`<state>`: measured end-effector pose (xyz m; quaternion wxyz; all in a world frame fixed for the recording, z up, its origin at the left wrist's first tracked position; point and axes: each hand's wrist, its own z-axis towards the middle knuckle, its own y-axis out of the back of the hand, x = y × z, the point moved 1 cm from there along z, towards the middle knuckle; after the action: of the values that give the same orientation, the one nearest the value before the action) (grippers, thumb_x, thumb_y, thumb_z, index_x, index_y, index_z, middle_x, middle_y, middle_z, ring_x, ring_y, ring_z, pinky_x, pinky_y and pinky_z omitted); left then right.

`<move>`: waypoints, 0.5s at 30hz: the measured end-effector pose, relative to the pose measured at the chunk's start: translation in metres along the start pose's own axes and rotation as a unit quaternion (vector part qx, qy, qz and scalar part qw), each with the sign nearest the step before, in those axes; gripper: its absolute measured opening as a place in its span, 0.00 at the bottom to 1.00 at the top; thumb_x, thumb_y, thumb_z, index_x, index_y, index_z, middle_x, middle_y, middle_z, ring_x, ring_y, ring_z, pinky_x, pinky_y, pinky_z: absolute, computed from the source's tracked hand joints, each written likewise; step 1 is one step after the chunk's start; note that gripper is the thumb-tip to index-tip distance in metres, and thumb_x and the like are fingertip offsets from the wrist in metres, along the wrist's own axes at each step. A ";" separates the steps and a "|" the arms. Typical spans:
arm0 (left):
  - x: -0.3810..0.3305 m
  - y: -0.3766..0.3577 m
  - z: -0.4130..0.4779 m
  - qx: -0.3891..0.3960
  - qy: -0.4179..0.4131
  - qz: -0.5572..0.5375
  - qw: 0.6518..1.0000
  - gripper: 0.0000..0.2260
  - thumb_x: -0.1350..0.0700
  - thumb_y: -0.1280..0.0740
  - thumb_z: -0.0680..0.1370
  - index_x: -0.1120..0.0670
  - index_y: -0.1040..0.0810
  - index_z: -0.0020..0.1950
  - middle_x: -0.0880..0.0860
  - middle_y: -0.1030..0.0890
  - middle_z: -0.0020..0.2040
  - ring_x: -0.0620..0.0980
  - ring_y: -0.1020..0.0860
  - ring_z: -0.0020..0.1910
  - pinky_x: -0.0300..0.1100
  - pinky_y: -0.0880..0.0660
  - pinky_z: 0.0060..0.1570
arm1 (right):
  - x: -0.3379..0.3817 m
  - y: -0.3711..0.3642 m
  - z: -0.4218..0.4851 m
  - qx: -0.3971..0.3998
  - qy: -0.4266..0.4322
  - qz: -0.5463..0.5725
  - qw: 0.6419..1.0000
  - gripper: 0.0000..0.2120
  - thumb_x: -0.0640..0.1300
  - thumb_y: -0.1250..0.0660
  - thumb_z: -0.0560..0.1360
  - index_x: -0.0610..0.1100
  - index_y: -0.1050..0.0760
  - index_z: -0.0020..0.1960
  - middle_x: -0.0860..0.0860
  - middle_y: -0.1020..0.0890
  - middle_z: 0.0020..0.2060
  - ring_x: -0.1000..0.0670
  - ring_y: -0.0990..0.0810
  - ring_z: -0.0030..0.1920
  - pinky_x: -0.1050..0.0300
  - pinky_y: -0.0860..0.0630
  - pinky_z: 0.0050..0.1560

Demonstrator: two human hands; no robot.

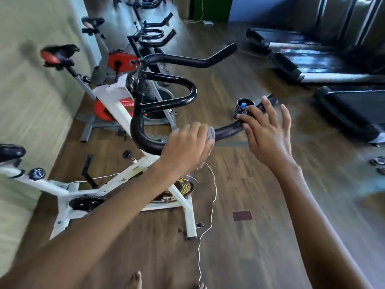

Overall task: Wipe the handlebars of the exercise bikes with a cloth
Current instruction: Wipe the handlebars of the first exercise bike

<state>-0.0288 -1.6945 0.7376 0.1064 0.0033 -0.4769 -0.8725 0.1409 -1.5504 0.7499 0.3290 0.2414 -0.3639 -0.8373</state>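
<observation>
Both my arms reach forward; my left hand [187, 144] grips the cloth [211, 135], my right hand [268, 140] spreads straight fingers [285, 119].

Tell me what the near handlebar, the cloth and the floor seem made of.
Handlebar: probably a metal tube with black coating, judging by the glossy highlights on its bends. Cloth: soft grey fabric, bunched under the left hand. Floor: wood-look planks with visible grain, perhaps laminate.

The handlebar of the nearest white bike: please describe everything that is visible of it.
The handlebar is a black tube, glossy on its inner loop and duller on the outer bar. It bends in a wide curve toward the camera and ends in an upturned tip. The left hand grips the near bar through a grey cloth. The right hand, open with spread fingers, reaches over the far end; contact cannot be told.
</observation>
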 end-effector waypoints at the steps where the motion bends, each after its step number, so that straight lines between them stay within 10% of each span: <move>1: 0.012 0.008 -0.010 0.016 -0.001 -0.017 1.000 0.19 0.48 0.49 0.82 0.58 0.24 0.56 0.55 0.21 0.45 0.56 0.22 0.40 0.49 0.26 0.35 | 0.002 -0.002 -0.001 -0.004 -0.011 0.006 1.000 0.17 0.49 0.49 0.83 0.51 0.24 0.64 0.52 0.24 0.66 0.45 0.41 0.76 0.44 0.56 0.74; 15: -0.009 0.001 -0.013 0.014 0.052 0.069 0.996 0.21 0.45 0.47 0.80 0.58 0.28 0.64 0.54 0.22 0.51 0.54 0.23 0.46 0.49 0.27 0.42 | 0.052 -0.015 -0.013 -0.005 -0.067 0.085 0.994 0.17 0.47 0.47 0.82 0.45 0.24 0.63 0.51 0.21 0.61 0.46 0.39 0.75 0.42 0.46 0.72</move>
<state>-0.0184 -1.7038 0.7307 0.1908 0.0178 -0.4815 -0.8552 0.1090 -1.5859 0.7216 0.3751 0.1516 -0.3996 -0.8226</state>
